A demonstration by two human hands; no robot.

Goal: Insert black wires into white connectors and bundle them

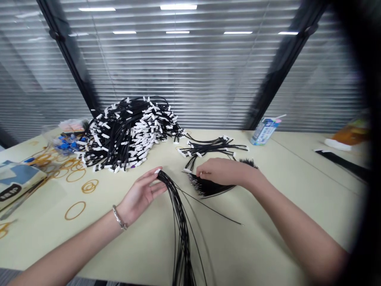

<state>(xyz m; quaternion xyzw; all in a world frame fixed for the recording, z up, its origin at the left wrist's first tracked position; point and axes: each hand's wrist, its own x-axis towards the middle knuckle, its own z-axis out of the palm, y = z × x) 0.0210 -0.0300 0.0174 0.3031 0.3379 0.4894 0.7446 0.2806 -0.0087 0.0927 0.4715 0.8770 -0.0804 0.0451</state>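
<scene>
Just beyond the left hand (142,197), cable heap (127,133); alongside, loose rubber bands (89,186).

From your left hand (144,194), the cable heap (131,133) blocks eleven o'clock; rubber bands (89,186) lie low at nine, leaving room above. Draped wires (183,232) bar five. From your right hand (222,172), spread cables (205,148) crowd eleven, a carton (264,132) stands between one and two, and bare tabletop (293,167) opens at three, up to the black strip (342,163).

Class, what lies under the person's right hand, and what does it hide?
Under the right hand lies a sheaf of black wires, pale tips showing at one end. The hand covers part of the sheaf, so what lies directly beneath is hidden.
</scene>
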